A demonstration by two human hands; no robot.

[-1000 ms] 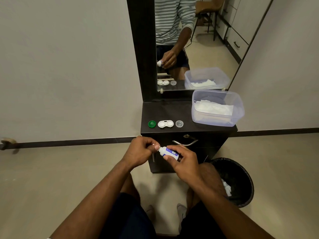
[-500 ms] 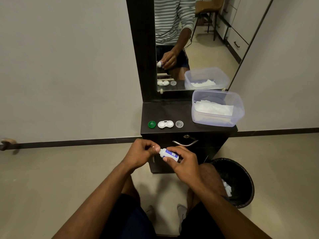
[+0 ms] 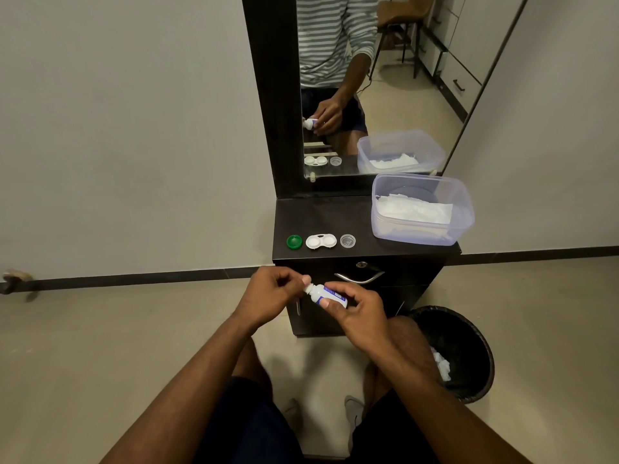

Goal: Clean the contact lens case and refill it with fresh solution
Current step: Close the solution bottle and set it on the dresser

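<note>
Over the last second little has shifted: my right hand (image 3: 360, 316) still grips the bottle (image 3: 326, 294) below the cabinet (image 3: 335, 216) front edge, and my left hand (image 3: 273, 294) has kept pinching at its cap end. I think the cap is coming loose, though my fingers hide it. So refilling is close. The case (image 3: 321, 241) lies open on the cabinet top near that edge, green cap (image 3: 294, 241) left of it, clear cap (image 3: 347, 240) right, open room above.

Home bedroom: dark dressing unit (image 3: 335, 216) with tall mirror (image 3: 385, 78) beyond the hands, drawers reflected.
</note>
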